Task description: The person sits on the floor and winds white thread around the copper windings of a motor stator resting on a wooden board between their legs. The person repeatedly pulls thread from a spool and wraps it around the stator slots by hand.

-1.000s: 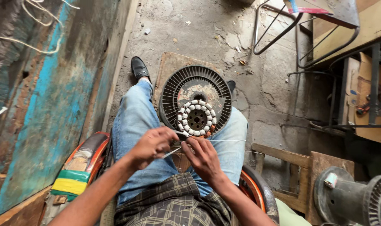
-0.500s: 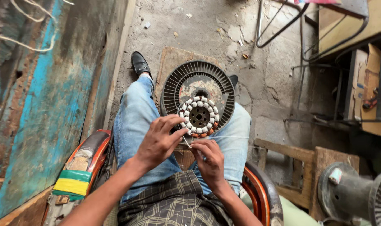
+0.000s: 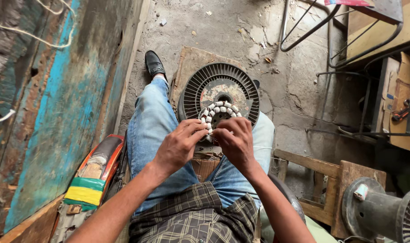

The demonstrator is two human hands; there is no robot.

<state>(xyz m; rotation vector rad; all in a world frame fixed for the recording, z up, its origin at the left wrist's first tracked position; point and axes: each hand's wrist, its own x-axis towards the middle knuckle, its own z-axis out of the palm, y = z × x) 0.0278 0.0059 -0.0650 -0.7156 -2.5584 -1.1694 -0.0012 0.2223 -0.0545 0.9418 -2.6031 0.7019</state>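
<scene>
Both of your hands meet low in the view, just above your lap. Your left hand [image 3: 180, 146] curls its fingers in toward the near edge of the winding ring, and your right hand [image 3: 234, 141] does the same from the other side, fingertips almost touching. Each grip looks closed on something small at that edge, probably a wire end or a bit of the white wrapping, but your fingers hide it, so you cannot tell exactly what is pinched.

Just beyond your knuckles sits the ring of white-wrapped coils [image 3: 219, 114], set in the middle of a round finned motor housing [image 3: 220, 90]. The housing rests tilted against your knees, on your jeans [image 3: 151, 130], with a worn wooden board [image 3: 191, 63] behind it on the floor.

Farther out, your black shoe [image 3: 154, 64] rests on the cracked concrete floor [image 3: 241, 27]. A painted blue wall [image 3: 56, 112] runs along your left, and a grey motor [image 3: 385, 211] stands at your right.

As a judgement: the housing is only propped on your legs, so a hard tug could make it roll or slip off. Pulling too sharply could also snap a thin wire or tear the wrapping.
</scene>
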